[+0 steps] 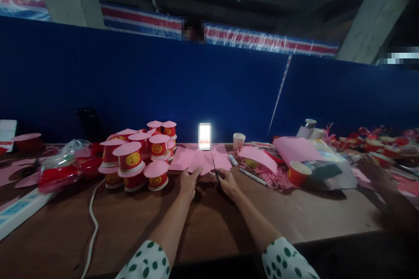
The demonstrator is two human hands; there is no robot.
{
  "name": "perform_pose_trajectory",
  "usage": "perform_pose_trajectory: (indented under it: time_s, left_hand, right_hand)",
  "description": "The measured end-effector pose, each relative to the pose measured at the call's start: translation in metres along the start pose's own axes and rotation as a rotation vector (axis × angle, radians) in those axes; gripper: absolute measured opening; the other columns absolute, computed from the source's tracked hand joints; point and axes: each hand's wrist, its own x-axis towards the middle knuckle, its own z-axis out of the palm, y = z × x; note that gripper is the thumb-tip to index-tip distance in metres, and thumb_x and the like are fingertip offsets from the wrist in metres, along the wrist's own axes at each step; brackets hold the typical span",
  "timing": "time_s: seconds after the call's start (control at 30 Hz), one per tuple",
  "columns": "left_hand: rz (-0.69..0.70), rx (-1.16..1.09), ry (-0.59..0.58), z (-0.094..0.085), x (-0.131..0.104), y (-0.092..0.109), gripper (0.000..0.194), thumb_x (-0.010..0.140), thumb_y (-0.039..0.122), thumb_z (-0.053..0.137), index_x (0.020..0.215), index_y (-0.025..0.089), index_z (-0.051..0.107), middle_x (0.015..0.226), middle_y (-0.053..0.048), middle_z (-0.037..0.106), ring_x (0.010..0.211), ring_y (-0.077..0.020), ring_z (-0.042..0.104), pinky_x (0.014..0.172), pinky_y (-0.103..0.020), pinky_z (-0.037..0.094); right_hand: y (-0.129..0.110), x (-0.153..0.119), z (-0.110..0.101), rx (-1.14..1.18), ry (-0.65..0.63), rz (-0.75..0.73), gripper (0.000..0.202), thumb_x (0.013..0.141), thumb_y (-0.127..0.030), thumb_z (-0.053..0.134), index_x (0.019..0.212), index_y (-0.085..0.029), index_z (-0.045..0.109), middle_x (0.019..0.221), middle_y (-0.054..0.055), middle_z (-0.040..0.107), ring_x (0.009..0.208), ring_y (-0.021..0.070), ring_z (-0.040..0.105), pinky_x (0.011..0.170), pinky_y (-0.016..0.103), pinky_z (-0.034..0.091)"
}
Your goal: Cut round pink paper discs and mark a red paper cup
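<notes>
Pink paper (pixel 200 163) lies in front of me at the middle of the table, and my left hand (pixel 189 184) pinches its near edge. My right hand (pixel 228 183) is closed on dark scissors (pixel 215 171), whose blades point away from me at the paper's right part. More pink sheets (pixel 180 158) lie under and behind this piece. Just beyond them a lit phone (pixel 204 136) stands upright. To the left are stacked red paper cups (pixel 130 162) with pink paper discs on top.
A white cable (pixel 93 218) and a power strip (pixel 24 212) lie at the left. Rightward are a pale cup (pixel 238 140), markers (pixel 253 176), pink shreds (pixel 278 179), a red cup (pixel 299 173) and plastic bags. Another person's arm (pixel 389 187) reaches in at the far right.
</notes>
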Motion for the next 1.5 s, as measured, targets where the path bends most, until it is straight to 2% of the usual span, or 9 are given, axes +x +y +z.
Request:
perform_pose_trajectory:
  time_s: [0.43, 0.73, 1.07, 1.3, 1.5]
  left_hand:
    - [0.011, 0.020, 0.001, 0.003, -0.005, 0.007, 0.037, 0.049, 0.028, 0.077, 0.078, 0.010, 0.063, 0.064, -0.003, 0.066, 0.054, -0.0139, 0.059, 0.052, -0.025, 0.046]
    - [0.005, -0.005, -0.010, 0.001, -0.001, 0.001, 0.038, 0.049, 0.028, 0.077, 0.079, 0.009, 0.063, 0.066, -0.005, 0.067, 0.055, -0.0155, 0.060, 0.054, -0.028, 0.047]
    - [0.016, -0.022, -0.006, -0.002, 0.004, -0.005, 0.034, 0.049, 0.030, 0.076, 0.072, 0.008, 0.063, 0.060, -0.005, 0.065, 0.055, -0.0162, 0.061, 0.057, -0.029, 0.048]
    - [0.023, -0.045, -0.025, -0.003, 0.005, -0.006, 0.040, 0.048, 0.031, 0.077, 0.078, 0.008, 0.064, 0.063, -0.006, 0.066, 0.059, -0.0177, 0.062, 0.060, -0.031, 0.049]
    - [0.025, -0.055, -0.016, -0.004, 0.007, -0.008, 0.049, 0.049, 0.031, 0.076, 0.090, 0.009, 0.063, 0.072, -0.007, 0.068, 0.061, -0.0167, 0.062, 0.063, -0.031, 0.049]
  right_hand:
    - [-0.002, 0.000, 0.001, 0.007, 0.006, -0.019, 0.031, 0.068, -0.041, 0.062, 0.086, -0.016, 0.066, 0.051, -0.003, 0.054, 0.042, 0.0087, 0.044, 0.040, 0.019, 0.034]
    - [-0.002, 0.000, 0.000, -0.014, 0.009, -0.040, 0.028, 0.068, -0.036, 0.063, 0.086, -0.015, 0.067, 0.050, -0.003, 0.055, 0.043, 0.0093, 0.044, 0.042, 0.020, 0.033]
    - [-0.002, 0.001, 0.000, -0.030, 0.012, -0.042, 0.029, 0.068, -0.037, 0.060, 0.086, -0.014, 0.067, 0.053, -0.002, 0.056, 0.047, 0.0105, 0.047, 0.044, 0.020, 0.035]
    - [-0.003, 0.000, 0.000, -0.043, 0.009, -0.045, 0.030, 0.068, -0.037, 0.061, 0.086, -0.014, 0.067, 0.051, -0.002, 0.056, 0.046, 0.0105, 0.047, 0.044, 0.021, 0.035]
    - [-0.005, 0.001, 0.001, -0.035, 0.017, -0.043, 0.029, 0.067, -0.036, 0.061, 0.085, -0.014, 0.068, 0.052, -0.002, 0.057, 0.047, 0.0104, 0.048, 0.045, 0.021, 0.036]
